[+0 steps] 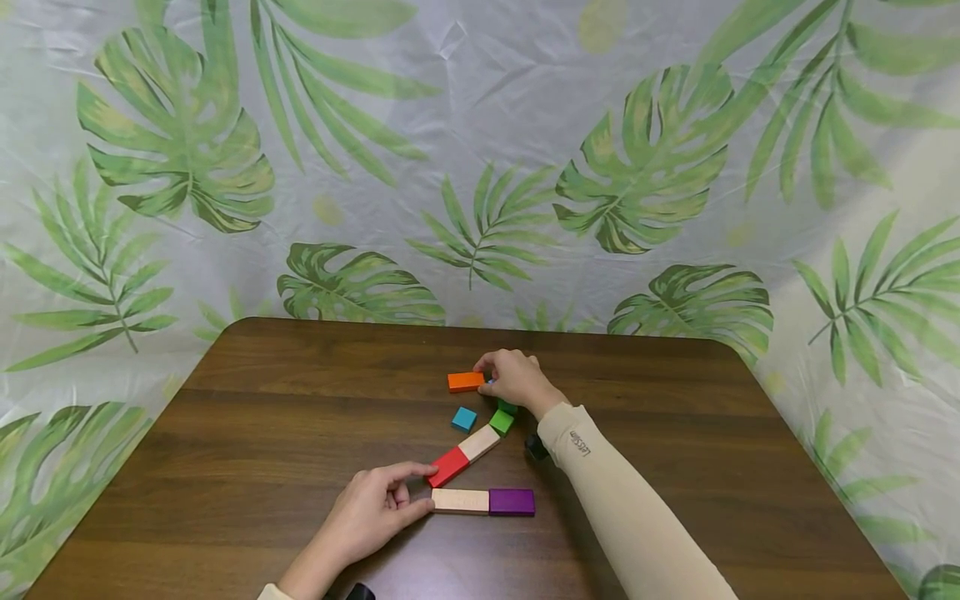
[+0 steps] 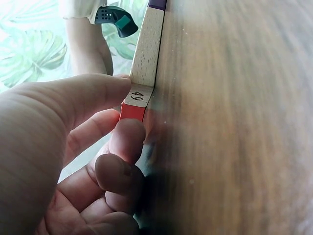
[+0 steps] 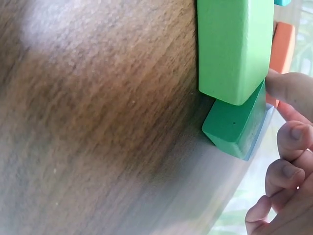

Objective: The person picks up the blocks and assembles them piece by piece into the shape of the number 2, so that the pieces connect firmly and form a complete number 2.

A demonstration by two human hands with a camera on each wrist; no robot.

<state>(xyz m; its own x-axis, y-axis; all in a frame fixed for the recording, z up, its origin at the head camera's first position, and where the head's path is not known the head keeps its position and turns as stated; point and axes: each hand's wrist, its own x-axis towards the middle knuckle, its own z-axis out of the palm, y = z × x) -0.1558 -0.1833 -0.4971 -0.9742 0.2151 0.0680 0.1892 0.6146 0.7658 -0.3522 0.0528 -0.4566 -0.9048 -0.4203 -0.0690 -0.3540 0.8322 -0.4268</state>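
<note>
My right hand (image 1: 517, 379) is at the far end of a curved row of blocks, thumb and index finger pinching the right end of an orange block (image 1: 465, 382). Close by are a dark green block (image 3: 234, 125), a light green block (image 1: 502, 422) and a mostly hidden blue block (image 3: 259, 133). My left hand (image 1: 367, 512) rests at the near end. Its index finger touches a red block (image 1: 448, 467), and its thumb touches the left end of a plain wooden block (image 1: 461, 501). That block's end is marked 49.
A purple block (image 1: 512, 502) adjoins the plain block's right end. Another plain block (image 1: 479, 444) lies between red and light green. A light blue block (image 1: 464, 419) stands apart, left of the row. The brown table (image 1: 300, 400) ends before a leaf-patterned cloth (image 1: 495, 125).
</note>
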